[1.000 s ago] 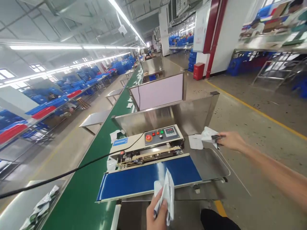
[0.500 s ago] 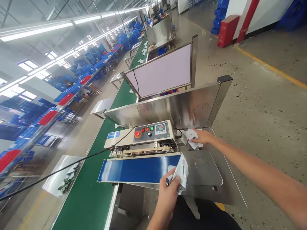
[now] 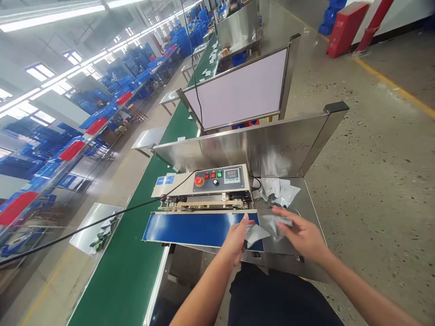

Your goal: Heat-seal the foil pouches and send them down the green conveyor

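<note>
My left hand [image 3: 235,241] is closed on a small silvery bag [image 3: 255,234] over the right end of the blue belt [image 3: 193,230]. To its right, my right hand [image 3: 304,235] pinches another bag [image 3: 277,225], which is blurred by motion. Behind my hands, several white and silvery bags [image 3: 283,191] lie on the metal table [image 3: 287,246]. The belt runs along the front of a sealing machine [image 3: 200,182] with a red knob, lit buttons and a digital display.
A green conveyor [image 3: 122,267] runs away on the left. Behind the machine stands a metal partition [image 3: 238,147], with a pale framed board [image 3: 243,93] beyond it. A black cable [image 3: 102,221] crosses in front of the machine. A side tray [image 3: 84,228] holds bags at the left.
My right hand has come back from the bags behind toward my left hand, with a bag in it. The view has shifted slightly, and more of the bags on the table show.
</note>
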Available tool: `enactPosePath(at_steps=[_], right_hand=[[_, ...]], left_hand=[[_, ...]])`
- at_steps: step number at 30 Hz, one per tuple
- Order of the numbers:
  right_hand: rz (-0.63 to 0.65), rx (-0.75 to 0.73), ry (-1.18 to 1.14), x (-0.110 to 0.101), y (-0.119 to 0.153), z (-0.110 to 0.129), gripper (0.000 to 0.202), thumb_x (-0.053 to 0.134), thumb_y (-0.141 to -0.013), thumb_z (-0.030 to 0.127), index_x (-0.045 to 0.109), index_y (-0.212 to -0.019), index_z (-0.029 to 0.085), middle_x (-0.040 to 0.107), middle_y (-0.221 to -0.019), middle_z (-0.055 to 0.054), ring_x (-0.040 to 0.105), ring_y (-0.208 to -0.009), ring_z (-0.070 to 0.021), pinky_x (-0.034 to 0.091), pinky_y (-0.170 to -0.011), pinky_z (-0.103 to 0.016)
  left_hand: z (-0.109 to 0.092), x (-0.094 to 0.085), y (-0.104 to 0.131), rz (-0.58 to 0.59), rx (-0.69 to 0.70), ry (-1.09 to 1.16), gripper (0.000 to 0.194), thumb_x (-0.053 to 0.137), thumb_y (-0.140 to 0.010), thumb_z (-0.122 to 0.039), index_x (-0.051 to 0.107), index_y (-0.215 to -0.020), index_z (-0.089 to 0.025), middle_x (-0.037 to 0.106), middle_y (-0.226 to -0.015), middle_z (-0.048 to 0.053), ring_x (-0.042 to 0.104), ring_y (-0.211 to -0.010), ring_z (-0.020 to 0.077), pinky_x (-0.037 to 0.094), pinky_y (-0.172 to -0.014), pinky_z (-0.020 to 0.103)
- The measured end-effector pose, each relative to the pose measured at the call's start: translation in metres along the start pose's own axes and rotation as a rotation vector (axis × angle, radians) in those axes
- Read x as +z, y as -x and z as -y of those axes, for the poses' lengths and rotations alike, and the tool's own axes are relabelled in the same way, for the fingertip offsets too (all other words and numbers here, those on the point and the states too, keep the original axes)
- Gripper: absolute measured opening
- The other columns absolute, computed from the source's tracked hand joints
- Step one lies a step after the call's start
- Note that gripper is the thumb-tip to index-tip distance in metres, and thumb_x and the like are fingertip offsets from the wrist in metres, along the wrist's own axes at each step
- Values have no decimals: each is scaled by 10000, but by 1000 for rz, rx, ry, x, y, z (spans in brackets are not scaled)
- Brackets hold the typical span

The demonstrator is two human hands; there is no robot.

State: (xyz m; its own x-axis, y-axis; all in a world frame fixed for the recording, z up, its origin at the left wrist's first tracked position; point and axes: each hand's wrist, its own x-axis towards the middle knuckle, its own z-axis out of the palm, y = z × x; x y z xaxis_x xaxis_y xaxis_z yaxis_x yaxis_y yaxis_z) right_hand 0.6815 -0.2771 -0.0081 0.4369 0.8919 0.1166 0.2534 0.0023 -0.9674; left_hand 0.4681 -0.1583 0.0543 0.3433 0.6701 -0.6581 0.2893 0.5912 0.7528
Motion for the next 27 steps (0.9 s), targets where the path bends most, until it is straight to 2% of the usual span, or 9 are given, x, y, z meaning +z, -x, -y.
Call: enactPosePath(at_steps=[2,4,7,9,14,18,20,23,27], right_hand=[[-80,158,28,-11,0,2,462,638,-1042,697,800,-1152,279,839,-1230,-135,799,-1204,-361,675,-1002,-490],[9,174,86,-17,0,9,521,696,-988,736,782,-1235,285,832,-1194,-120,813,-1095,-337,684,-889,-423],[254,-43,229,-4,2,23,519,850,-885,694,825,-1235,312,825,-1117,-84,788,-957,-298,660,-847,-398],[307,-187,279,13,3,29,337,774,-984,597,863,-1146,314,817,-1000,-75,767,-870,-270,642,-827,-396],[107,-68,124,29,6,29,416,589,-1107,585,891,-1075,301,851,-1201,-102,815,-1096,-305,655,-996,-439],[53,203,43,15,8,32,576,685,-982,798,914,-1018,271,867,-1075,-118,829,-1047,-361,685,-957,-445],[46,226,16,13,10,34,623,726,-912,852,910,-925,257,859,-1014,-137,822,-1044,-378,685,-929,-438],[-50,308,34,18,15,34,640,774,-828,863,896,-885,237,806,-807,-120,787,-801,-327,654,-710,-385],[-221,647,104,22,18,27,662,787,-786,804,872,-971,174,694,-591,-60,566,-478,-213,456,-466,-320]], left_hand=[[-2,-8,-4,46,-51,-20,796,817,-831,-873,873,-1203,-171,859,-1130,163,802,-996,297,642,-915,409],[-6,-10,-6,105,-49,-54,735,872,-814,-819,891,-1169,-175,862,-1111,152,796,-995,299,642,-941,427],[-12,-5,-10,148,-48,-81,732,875,-818,-806,896,-1141,-150,857,-1040,149,790,-956,296,645,-945,437],[-15,-2,-12,185,-93,-30,771,830,-845,-837,876,-1192,-149,850,-1050,144,790,-953,285,649,-936,424],[-14,-15,-13,390,18,-11,890,497,-973,-949,821,-1367,-218,802,-1232,168,803,-954,290,667,-891,454],[5,-26,-15,171,519,-308,594,694,-994,-739,895,-1185,-214,766,-1222,162,752,-1075,298,628,-1007,445],[18,-21,-20,99,653,-332,470,705,-1024,-625,896,-1093,-201,776,-1180,157,737,-1108,293,607,-1030,421],[36,-6,-28,59,673,-321,440,618,-1087,-556,857,-1023,-192,799,-1030,127,737,-984,260,601,-932,373],[51,11,-42,-103,634,-355,410,560,-1112,-501,790,-1008,-177,793,-953,100,707,-875,234,557,-834,342]])
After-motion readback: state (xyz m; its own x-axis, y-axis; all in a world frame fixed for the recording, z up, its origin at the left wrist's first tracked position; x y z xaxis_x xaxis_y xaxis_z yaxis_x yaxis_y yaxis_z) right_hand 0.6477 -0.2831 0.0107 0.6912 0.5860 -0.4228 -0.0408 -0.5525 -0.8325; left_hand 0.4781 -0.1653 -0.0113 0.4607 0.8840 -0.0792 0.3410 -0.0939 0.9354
